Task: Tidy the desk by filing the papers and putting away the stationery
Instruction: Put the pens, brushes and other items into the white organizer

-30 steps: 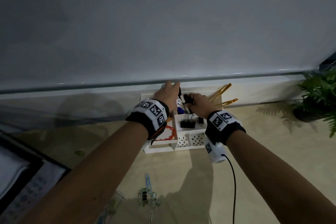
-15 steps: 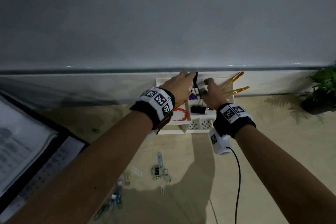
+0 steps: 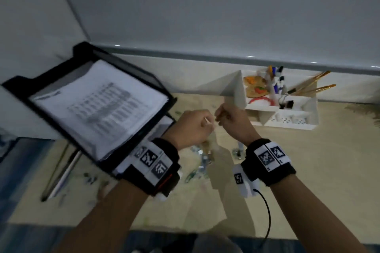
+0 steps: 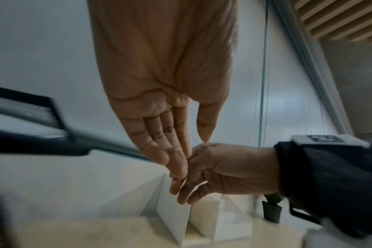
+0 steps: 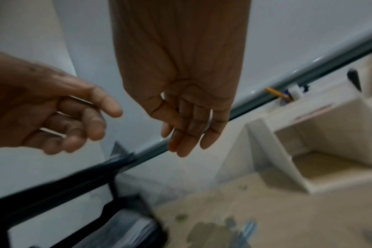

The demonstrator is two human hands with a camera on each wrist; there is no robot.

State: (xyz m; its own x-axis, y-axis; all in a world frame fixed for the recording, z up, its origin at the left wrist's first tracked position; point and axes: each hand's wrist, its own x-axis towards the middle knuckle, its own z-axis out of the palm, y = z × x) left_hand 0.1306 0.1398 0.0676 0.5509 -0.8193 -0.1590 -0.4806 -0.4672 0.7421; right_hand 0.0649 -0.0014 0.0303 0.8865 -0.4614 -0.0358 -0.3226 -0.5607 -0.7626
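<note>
Above the table (image 3: 308, 160), your left hand (image 3: 191, 127) and right hand (image 3: 232, 123) hang with fingers relaxed, empty, beside the white organizer (image 3: 292, 113).

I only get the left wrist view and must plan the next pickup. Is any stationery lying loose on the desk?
Observer: Yes. The head view shows loose clips scattered on the desk.
Operator: Anything else out?
Observer: A long pen-like item lies beside the black tray; it is too blurred to name.
Operator: Are any papers filed?
Observer: A printed stack lies in that tray.
</note>
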